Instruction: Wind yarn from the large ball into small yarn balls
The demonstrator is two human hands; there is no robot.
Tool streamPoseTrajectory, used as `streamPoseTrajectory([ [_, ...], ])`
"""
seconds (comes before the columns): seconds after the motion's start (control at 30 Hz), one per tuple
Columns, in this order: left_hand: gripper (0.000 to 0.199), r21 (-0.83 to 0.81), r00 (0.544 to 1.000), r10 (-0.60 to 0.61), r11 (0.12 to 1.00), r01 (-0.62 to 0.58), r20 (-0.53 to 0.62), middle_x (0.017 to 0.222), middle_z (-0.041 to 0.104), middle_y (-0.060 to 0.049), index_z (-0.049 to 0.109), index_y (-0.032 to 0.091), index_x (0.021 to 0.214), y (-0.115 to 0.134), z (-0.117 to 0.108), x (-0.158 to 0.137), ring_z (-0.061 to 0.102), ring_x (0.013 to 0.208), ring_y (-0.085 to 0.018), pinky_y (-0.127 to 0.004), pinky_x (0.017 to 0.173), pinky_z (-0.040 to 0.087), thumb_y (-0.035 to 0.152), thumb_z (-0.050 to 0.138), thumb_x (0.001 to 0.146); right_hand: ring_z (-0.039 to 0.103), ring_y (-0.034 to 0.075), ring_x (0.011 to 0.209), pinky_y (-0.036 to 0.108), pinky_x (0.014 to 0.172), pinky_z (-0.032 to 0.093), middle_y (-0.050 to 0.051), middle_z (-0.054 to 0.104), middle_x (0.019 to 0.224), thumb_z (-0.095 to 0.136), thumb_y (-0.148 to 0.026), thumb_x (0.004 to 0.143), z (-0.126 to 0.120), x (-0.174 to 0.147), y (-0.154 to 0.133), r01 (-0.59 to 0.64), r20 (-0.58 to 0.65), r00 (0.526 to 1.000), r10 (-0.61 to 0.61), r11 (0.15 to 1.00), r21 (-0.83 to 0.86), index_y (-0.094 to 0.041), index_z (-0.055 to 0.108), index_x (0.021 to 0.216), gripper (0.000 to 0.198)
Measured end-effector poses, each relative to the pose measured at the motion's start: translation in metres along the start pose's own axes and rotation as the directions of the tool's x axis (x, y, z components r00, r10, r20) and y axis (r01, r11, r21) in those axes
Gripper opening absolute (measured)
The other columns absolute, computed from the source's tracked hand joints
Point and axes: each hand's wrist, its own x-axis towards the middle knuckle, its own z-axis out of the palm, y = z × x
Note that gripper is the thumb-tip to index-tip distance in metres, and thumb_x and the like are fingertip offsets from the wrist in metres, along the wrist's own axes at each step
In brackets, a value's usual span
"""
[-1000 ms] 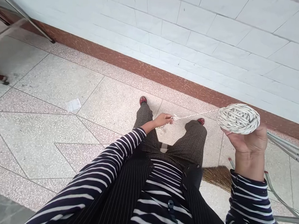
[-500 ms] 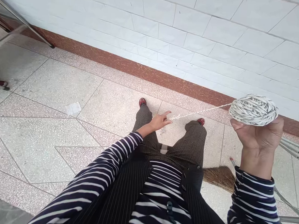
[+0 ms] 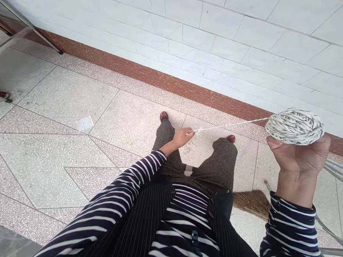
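Note:
A fat ball of white cord (image 3: 295, 126) with dark flecks rests in my right hand (image 3: 297, 161), gripped between thumb and fingers from below. From its left side a single strand (image 3: 233, 125) runs down and left, looking taut, to my left hand (image 3: 183, 137). The left fingers are closed around that strand. Just beyond them the cord bunches into a small knotted or tangled clump (image 3: 199, 131). Both hands are well apart, the left low between my knees and the right raised at the right side.
A straw broom (image 3: 252, 203) lies beside my right leg. Metal frame legs stand at far left (image 3: 50, 41) and right (image 3: 340, 173). A white paper piece (image 3: 85, 123) lies on the terrazzo floor. Ahead is a white tiled wall (image 3: 192, 40) with a reddish-brown skirting (image 3: 152, 71).
My left fingers, spread apart at the thumb before, have closed on the cord. My right hand and the ball have shifted slightly to the right.

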Motion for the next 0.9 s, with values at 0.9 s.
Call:
streamPoseTrajectory([
  [0.9,0.031,-0.468,0.933,-0.336,0.850,0.242,-0.130,0.069,0.069,-0.007,0.065,0.015,0.059,-0.030,-0.030,0.026,0.060,0.067,-0.014,-0.024,0.070,0.050,0.035,0.051,0.078,0.073,0.029,0.097,0.043,0.063,0.067,-0.001,0.071,0.099,0.072,-0.024,0.064,-0.001,0.004,-0.029,0.141,-0.071,0.989,-0.131,0.975,0.173,-0.027,0.063,0.085,0.023],
])
